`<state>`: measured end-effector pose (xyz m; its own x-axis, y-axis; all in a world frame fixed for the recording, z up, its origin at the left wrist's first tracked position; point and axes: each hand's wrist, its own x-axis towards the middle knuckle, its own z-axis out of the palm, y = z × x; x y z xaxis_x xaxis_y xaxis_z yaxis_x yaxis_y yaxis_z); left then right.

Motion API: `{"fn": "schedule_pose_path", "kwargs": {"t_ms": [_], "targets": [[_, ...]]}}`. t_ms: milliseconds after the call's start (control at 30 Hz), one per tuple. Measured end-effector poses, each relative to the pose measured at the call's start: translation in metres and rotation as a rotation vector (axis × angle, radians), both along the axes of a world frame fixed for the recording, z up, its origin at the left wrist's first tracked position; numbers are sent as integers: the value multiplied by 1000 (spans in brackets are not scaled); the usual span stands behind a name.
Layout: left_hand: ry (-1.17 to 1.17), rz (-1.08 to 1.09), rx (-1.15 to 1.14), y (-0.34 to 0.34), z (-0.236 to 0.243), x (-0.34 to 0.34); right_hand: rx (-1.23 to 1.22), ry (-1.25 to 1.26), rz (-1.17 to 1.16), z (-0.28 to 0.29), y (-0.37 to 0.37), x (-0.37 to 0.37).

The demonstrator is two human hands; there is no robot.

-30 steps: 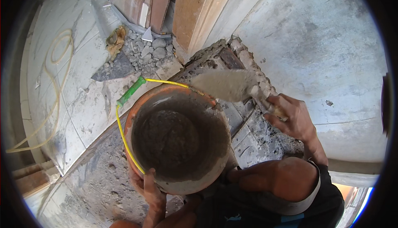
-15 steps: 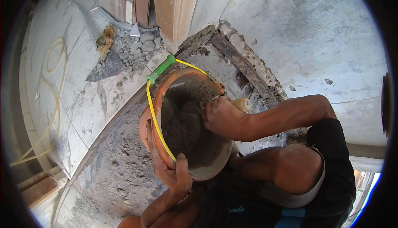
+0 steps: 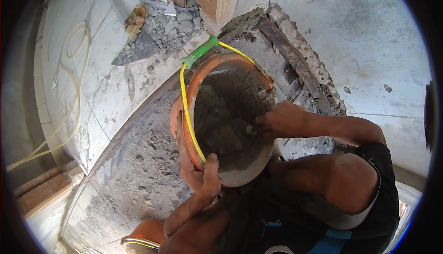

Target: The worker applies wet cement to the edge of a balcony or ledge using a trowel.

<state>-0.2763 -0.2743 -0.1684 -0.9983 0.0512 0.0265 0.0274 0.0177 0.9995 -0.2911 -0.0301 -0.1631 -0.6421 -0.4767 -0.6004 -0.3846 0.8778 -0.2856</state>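
Observation:
An orange bucket (image 3: 175, 115) with a yellow handle and a green grip (image 3: 200, 52) is tilted in front of me. Wet grey mortar (image 3: 221, 125) fills its lower part and smears the inner wall. My left hand (image 3: 200, 175) is closed on the bucket's near left rim, the thumb beside the yellow handle. Inside the opening at the right, my right hand (image 3: 279, 121) is closed around a trowel (image 3: 249, 129). Only a bit of its metal shank shows; the blade is down in the mortar, and my fingers hide its handle.
Beyond the bucket lie broken stones (image 3: 177, 25) and a crumpled brown bag (image 3: 135, 21). A rough broken concrete edge (image 3: 318, 67) runs to the right. A pale hose (image 3: 76, 78) coils on the left tiles. Another orange bucket (image 3: 146, 231) stands at the lower left.
My right hand has turned and shifted right toward the bucket's rim; the trowel's pale handle end no longer shows. The whole view has shifted, bringing the second bucket into sight.

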Motion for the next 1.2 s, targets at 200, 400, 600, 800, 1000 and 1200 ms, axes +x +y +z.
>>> {"fn": "schedule_pose_path", "kwargs": {"t_ms": [200,400,600,800,1000,1200], "targets": [[-219,140,210,-11,6,0,45,-9,-262,19,11,17],[-180,265,239,-28,-5,0,-132,118,-443,7,23,25],[-258,329,303,-62,-22,-8,-472,-33,-732,52,50,25],[-243,258,283,-59,-23,-8,-856,-331,-1342,42,120,-9],[-257,253,312,-52,-19,-14,-583,-36,-1518,14,155,-62],[-229,287,228,-52,-15,-10,-402,128,-1352,55,128,-40]]}}
